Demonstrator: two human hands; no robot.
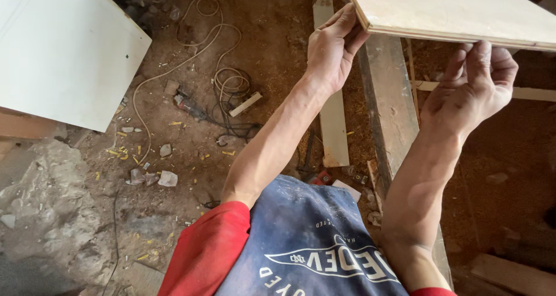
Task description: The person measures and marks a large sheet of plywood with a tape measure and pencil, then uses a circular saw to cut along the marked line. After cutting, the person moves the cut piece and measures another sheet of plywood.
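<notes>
Two hands: both of yours are up on one pale plywood board [457,9], which sits raised at the top right of the head view, above the floor.
Left grip: your left hand [331,47] is closed over the board's near corner, fingers wrapped up across the edge, palm under it.
Right grip: your right hand [478,79] is curled tight under the board's long near edge, fingertips [475,56] pressed to the underside; how far they reach over the top you cannot tell.
Board position: it is tilted slightly, its edge running from upper left down to the right, and it passes out of view at the top and right.
Containers: you have none in view.
Below the board: a dark plank [388,105] lies on the sawdust-covered floor [272,53] between your forearms, with a narrow white strip [333,116] just beside it on the left.
Left of you: a white panel [63,47] stands well apart from the board.
Floor litter: a pale cord [226,79] loops across the dirt near a small white block [245,104], among stones and yellow chips.
</notes>
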